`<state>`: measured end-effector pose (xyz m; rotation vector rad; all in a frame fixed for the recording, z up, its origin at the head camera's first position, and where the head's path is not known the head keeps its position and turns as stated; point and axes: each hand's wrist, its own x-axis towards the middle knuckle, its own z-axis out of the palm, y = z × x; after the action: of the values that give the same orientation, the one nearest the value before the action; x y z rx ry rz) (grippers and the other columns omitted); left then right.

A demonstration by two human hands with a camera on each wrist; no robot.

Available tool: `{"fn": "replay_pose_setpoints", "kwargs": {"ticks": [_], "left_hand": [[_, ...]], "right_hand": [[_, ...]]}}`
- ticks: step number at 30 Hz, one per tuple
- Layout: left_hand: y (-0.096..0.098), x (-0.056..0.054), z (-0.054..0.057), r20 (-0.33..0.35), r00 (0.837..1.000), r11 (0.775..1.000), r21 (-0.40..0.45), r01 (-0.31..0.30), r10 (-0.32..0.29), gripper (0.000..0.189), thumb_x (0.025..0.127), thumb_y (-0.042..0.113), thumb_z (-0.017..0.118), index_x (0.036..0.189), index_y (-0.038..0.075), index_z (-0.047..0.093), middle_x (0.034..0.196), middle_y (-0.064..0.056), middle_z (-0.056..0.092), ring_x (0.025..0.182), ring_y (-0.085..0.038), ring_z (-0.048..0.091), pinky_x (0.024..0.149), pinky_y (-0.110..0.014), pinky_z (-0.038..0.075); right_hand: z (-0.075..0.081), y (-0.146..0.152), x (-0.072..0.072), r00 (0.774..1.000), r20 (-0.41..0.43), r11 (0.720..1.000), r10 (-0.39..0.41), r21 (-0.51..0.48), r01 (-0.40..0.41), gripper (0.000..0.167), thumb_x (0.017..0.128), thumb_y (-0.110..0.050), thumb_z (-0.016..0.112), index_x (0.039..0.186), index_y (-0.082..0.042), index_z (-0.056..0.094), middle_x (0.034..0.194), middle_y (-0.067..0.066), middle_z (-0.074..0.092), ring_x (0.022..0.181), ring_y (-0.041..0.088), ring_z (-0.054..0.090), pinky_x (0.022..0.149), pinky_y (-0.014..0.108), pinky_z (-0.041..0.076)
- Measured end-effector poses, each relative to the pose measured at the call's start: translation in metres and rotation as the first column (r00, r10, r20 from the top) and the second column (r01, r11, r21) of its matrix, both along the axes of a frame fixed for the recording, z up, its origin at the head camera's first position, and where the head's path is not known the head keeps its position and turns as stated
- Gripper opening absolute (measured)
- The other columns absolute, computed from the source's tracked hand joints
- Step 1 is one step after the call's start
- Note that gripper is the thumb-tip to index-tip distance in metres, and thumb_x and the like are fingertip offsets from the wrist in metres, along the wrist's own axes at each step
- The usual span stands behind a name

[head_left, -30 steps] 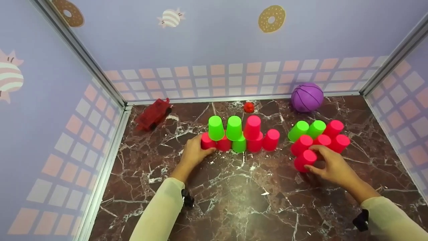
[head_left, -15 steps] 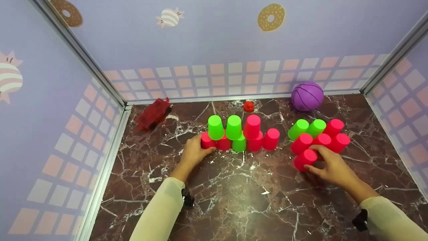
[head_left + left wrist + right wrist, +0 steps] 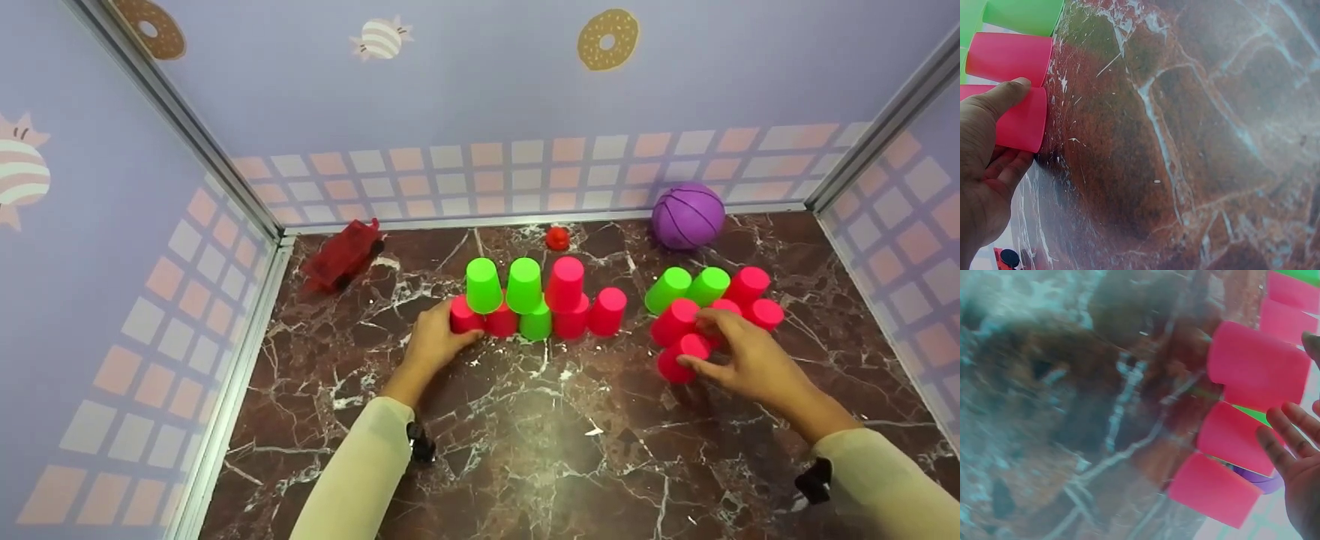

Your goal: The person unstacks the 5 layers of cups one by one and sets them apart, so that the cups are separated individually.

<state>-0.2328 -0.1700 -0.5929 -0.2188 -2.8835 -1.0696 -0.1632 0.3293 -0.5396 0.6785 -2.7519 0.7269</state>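
In the head view, a lower row of upside-down pink and green cups carries a second layer: two green cups [image 3: 523, 285] and a pink cup [image 3: 565, 283]. My left hand [image 3: 435, 337] grips the leftmost pink cup [image 3: 465, 316] of the lower row, thumb in front and fingers behind in the left wrist view. To the right stands a cluster of pink and green cups. My right hand [image 3: 757, 364] is beside its front pink cup [image 3: 682, 360]; the right wrist view shows the fingers [image 3: 1283, 433] spread and extended, holding nothing. It partly hides the cups behind.
A purple ball [image 3: 688, 216] sits by the back wall, behind the right cluster. At the back left lies a red toy [image 3: 343, 255] with dark wheels. A small red object [image 3: 557, 238] rests behind the row. Walls bound the marble-patterned surface [image 3: 525, 465].
My right hand has shifted slightly upward in the head view, and its fingers now reach over the cups behind the front one. The left hand and the row stay put.
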Motion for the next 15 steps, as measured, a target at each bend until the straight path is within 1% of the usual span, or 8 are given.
{"fn": "replay_pose_setpoints", "kwargs": {"ticks": [1,3,7,8,10,12,13,15], "left_hand": [[-0.004,-0.005,-0.011,-0.021,1.000,1.000,0.011,0.012,-0.011,0.064,0.085,0.034,0.097,0.137,0.006,0.072,0.122,-0.016,0.081,0.114,-0.035,0.079,0.101,-0.052,0.063],[-0.008,-0.008,-0.020,-0.050,0.999,1.000,0.021,0.017,-0.016,0.064,0.084,0.037,0.097,0.135,0.007,0.073,0.121,-0.015,0.082,0.111,-0.034,0.079,0.098,-0.051,0.064],[-0.012,-0.014,-0.033,-0.077,0.997,0.999,0.027,0.029,-0.026,0.066,0.083,0.043,0.097,0.134,0.008,0.073,0.120,-0.013,0.082,0.110,-0.032,0.080,0.097,-0.049,0.064],[-0.008,-0.010,-0.023,-0.058,0.998,1.000,0.024,0.019,-0.018,0.065,0.083,0.038,0.098,0.134,0.007,0.073,0.121,-0.016,0.082,0.111,-0.035,0.079,0.098,-0.053,0.063],[-0.005,-0.006,-0.014,-0.032,0.999,1.000,0.017,0.014,-0.014,0.066,0.084,0.036,0.098,0.136,0.006,0.072,0.123,-0.017,0.081,0.114,-0.037,0.079,0.101,-0.055,0.063],[-0.003,-0.005,-0.011,-0.019,1.000,1.000,0.005,0.005,-0.005,0.065,0.084,0.034,0.097,0.137,0.006,0.072,0.124,-0.016,0.081,0.115,-0.036,0.079,0.102,-0.053,0.062],[0.000,0.000,0.000,0.002,1.000,1.000,-0.004,-0.004,0.004,0.063,0.084,0.030,0.097,0.137,0.005,0.072,0.125,-0.018,0.081,0.116,-0.038,0.078,0.103,-0.056,0.062],[0.001,0.000,0.001,0.018,1.000,1.000,-0.020,-0.011,0.011,0.062,0.085,0.030,0.097,0.137,0.006,0.072,0.125,-0.017,0.081,0.117,-0.036,0.078,0.103,-0.054,0.062]], "right_hand": [[0.004,-0.001,-0.002,1.000,-0.015,1.000,0.001,0.008,-0.001,0.071,0.081,-0.021,0.100,0.137,0.003,0.063,0.120,0.018,0.076,0.102,0.034,0.077,0.087,0.058,0.064],[0.011,-0.005,-0.007,0.999,-0.044,1.000,0.001,0.029,0.000,0.070,0.081,-0.022,0.099,0.137,0.003,0.064,0.119,0.018,0.075,0.099,0.033,0.075,0.083,0.057,0.064],[0.026,-0.015,-0.017,0.995,-0.096,0.998,-0.005,0.064,0.011,0.069,0.082,-0.026,0.099,0.135,0.003,0.066,0.117,0.020,0.074,0.094,0.032,0.071,0.076,0.053,0.063],[0.029,-0.019,-0.020,0.995,-0.099,0.998,-0.005,0.062,0.011,0.068,0.082,-0.026,0.098,0.135,0.003,0.067,0.115,0.019,0.073,0.093,0.032,0.070,0.075,0.052,0.062],[0.036,-0.027,-0.026,0.995,-0.103,0.999,0.005,0.050,0.000,0.067,0.083,-0.026,0.098,0.134,0.003,0.067,0.117,0.020,0.073,0.093,0.034,0.070,0.077,0.053,0.062],[0.042,-0.036,-0.033,0.996,-0.093,0.999,0.012,0.037,-0.009,0.066,0.085,-0.026,0.097,0.136,0.003,0.067,0.123,0.021,0.073,0.101,0.039,0.073,0.084,0.057,0.064],[0.044,-0.040,-0.036,0.996,-0.085,0.999,0.018,0.032,-0.016,0.066,0.085,-0.026,0.097,0.137,0.002,0.066,0.125,0.021,0.072,0.102,0.040,0.072,0.085,0.058,0.064],[0.048,-0.050,-0.043,0.998,-0.058,0.999,0.025,0.027,-0.024,0.067,0.087,-0.027,0.096,0.140,0.001,0.065,0.131,0.020,0.071,0.103,0.039,0.072,0.088,0.059,0.064]]}}
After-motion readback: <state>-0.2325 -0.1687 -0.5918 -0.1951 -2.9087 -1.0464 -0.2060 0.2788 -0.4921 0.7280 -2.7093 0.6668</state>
